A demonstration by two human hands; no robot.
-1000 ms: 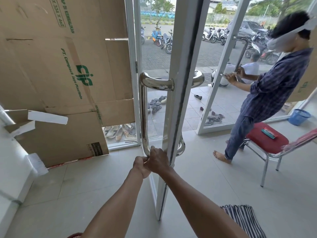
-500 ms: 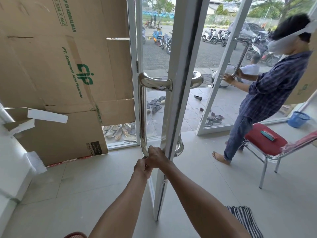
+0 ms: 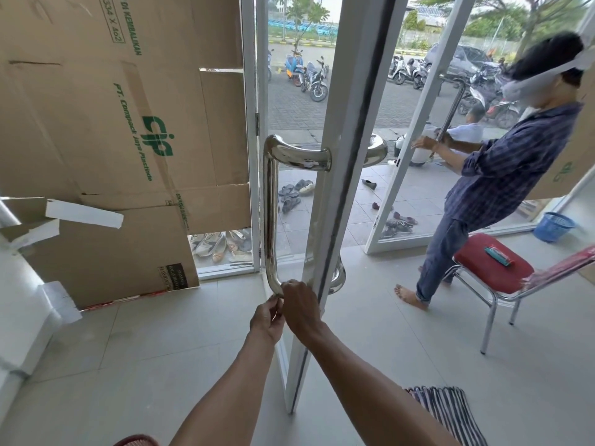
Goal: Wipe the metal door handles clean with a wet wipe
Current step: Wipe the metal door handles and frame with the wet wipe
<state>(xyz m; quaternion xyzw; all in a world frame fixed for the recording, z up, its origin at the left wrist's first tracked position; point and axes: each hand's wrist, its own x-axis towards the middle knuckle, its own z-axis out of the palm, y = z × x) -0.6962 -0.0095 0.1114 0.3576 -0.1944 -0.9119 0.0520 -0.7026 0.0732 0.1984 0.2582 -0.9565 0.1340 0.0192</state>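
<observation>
I look down at the near handle [image 3: 270, 214], a shiny metal bar on the open white door [image 3: 341, 188] in the middle of the frame. Its long part stands straight up and down. It bends to the right at the top and at the bottom to meet the door. Both hands are at the bottom bend, just below the middle of the frame, so nearly the whole bar rises above them. The right hand [image 3: 301, 309] is on the bend itself, fingers curled over the metal. It is the closer one. The left hand [image 3: 266, 321] sits just under and to the left of the bend, touching the right hand. Its fingers are curled up toward the bar, but I cannot tell if they hold it or only pinch something there. I cannot see the wet wipe. I think it is tucked under a hand, but that is a guess. To clean the rest, I think the hands must slide straight up along the bar, and the right hand looks best placed to lead. Now I count. There are two hands and two doors. There are three handles: this one, its twin, the back handle [image 3: 375, 152] on the other side of the same door, and the far handle [image 3: 452, 107] on the second door [image 3: 415, 140] at the upper right. Another person [image 3: 502, 169] stands there with their hands on the far handle.
</observation>
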